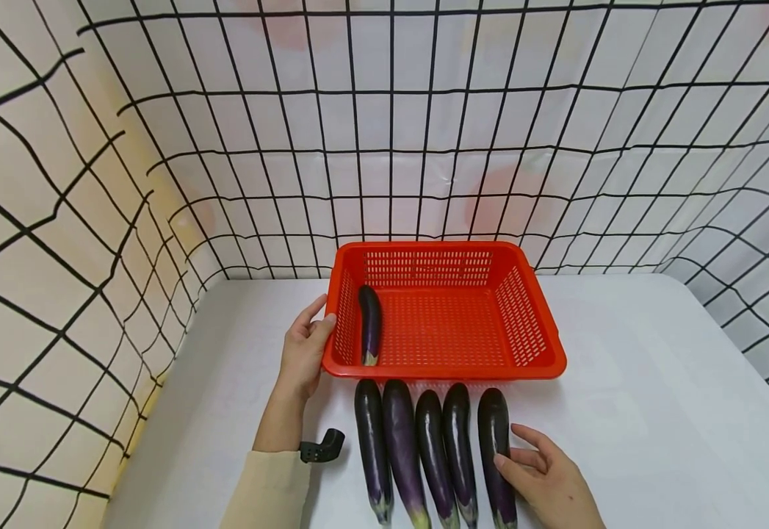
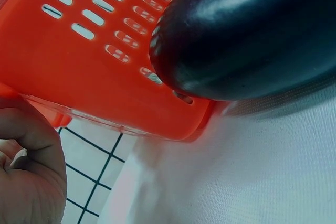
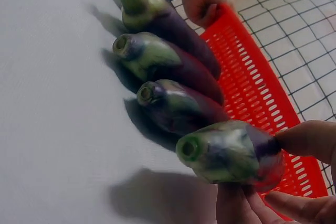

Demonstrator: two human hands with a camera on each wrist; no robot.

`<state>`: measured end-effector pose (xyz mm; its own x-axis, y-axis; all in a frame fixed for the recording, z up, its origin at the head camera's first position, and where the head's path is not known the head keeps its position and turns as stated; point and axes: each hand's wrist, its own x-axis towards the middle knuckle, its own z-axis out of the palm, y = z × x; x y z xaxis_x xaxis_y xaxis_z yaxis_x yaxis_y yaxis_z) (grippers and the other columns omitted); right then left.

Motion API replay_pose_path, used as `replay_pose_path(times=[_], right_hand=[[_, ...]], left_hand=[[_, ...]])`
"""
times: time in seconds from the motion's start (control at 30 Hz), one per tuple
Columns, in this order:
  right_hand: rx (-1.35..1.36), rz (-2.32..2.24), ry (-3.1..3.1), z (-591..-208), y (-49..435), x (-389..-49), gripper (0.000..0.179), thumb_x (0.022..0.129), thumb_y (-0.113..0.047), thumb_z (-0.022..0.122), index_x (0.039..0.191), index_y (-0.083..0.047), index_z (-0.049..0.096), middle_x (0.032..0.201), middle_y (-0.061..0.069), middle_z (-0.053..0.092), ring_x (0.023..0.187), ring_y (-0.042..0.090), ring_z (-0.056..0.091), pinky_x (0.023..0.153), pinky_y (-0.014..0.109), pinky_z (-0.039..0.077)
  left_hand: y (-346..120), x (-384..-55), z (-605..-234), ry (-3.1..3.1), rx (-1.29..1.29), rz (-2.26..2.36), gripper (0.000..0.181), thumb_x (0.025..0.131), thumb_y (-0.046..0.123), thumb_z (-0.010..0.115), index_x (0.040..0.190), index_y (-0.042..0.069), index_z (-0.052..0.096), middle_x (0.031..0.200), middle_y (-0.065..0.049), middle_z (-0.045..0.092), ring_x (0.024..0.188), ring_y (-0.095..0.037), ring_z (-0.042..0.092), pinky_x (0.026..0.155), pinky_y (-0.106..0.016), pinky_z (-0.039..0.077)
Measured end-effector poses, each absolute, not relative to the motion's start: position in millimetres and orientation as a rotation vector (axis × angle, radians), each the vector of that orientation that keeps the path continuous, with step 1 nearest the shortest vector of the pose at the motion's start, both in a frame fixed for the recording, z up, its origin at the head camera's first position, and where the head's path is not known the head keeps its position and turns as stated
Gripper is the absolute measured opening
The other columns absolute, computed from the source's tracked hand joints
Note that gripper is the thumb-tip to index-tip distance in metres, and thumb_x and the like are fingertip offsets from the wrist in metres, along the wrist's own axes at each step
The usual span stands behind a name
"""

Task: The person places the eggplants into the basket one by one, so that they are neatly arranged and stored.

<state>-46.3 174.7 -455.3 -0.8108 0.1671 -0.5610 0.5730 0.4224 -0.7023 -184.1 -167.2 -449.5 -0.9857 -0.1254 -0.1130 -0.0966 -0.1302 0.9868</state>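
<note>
A red perforated plastic basket (image 1: pixel 446 371) stands on the white table, with one dark purple eggplant (image 1: pixel 372 323) lying along its left side. My left hand (image 1: pixel 302 353) grips the basket's left rim, thumb over the edge; in the left wrist view the curled fingers of that hand (image 2: pixel 31 166) meet the rim. In front of the basket several eggplants lie side by side, stem ends toward me. The rightmost eggplant (image 1: pixel 493 433) is pinched between thumb and fingers of my right hand (image 1: pixel 552 477). The right wrist view shows this eggplant (image 3: pixel 231 153) stem-first, above its shadow.
The other eggplants, among them a paler-ended one (image 1: pixel 402 441), lie left of the held one. A black wrist-worn device (image 1: pixel 323 446) sits on my left wrist. Black wire grid (image 1: pixel 391 147) over white sheeting stands behind the basket and on both sides. White tabletop (image 1: pixel 655 411) extends to the right.
</note>
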Motion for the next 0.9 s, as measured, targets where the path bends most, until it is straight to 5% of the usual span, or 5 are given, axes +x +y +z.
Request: replay_pose_path(times=[0.3, 0.7, 0.9], right_hand=[[0.661, -1.466, 2.209, -443.6, 174.4, -42.9, 0.089, 0.081, -0.054, 0.081, 0.151, -0.013, 0.044, 0.118, 0.012, 0.071, 0.094, 0.018, 0.07, 0.084, 0.039, 0.063], [0.702, -1.475, 2.229, -438.1, 192.9, -43.7, 0.09, 0.085, -0.053, 0.078, 0.154, -0.01, 0.039, 0.129, 0.024, 0.066, 0.091, 0.017, 0.072, 0.08, 0.039, 0.064], [0.702, -1.488, 2.222, -429.5, 197.9, -38.7, 0.09, 0.085, -0.054, 0.078, 0.154, -0.011, 0.04, 0.124, 0.02, 0.069, 0.09, 0.018, 0.073, 0.08, 0.041, 0.065]], left_hand=[[-168.0, -184.1, -447.5, -2.051, 0.268, -2.343, 0.046, 0.103, 0.027, 0.061, 0.148, 0.032, 0.052, 0.103, -0.017, 0.062, 0.087, -0.029, 0.071, 0.081, -0.038, 0.064], [-167.4, -183.2, -448.3, -2.057, 0.272, -2.341, 0.046, 0.103, 0.028, 0.061, 0.148, 0.032, 0.052, 0.108, -0.02, 0.062, 0.09, -0.031, 0.072, 0.083, -0.041, 0.063], [-167.3, -182.9, -448.0, -2.064, 0.261, -2.337, 0.047, 0.103, 0.029, 0.061, 0.149, 0.032, 0.052, 0.107, -0.019, 0.062, 0.09, -0.03, 0.072, 0.083, -0.041, 0.064]])
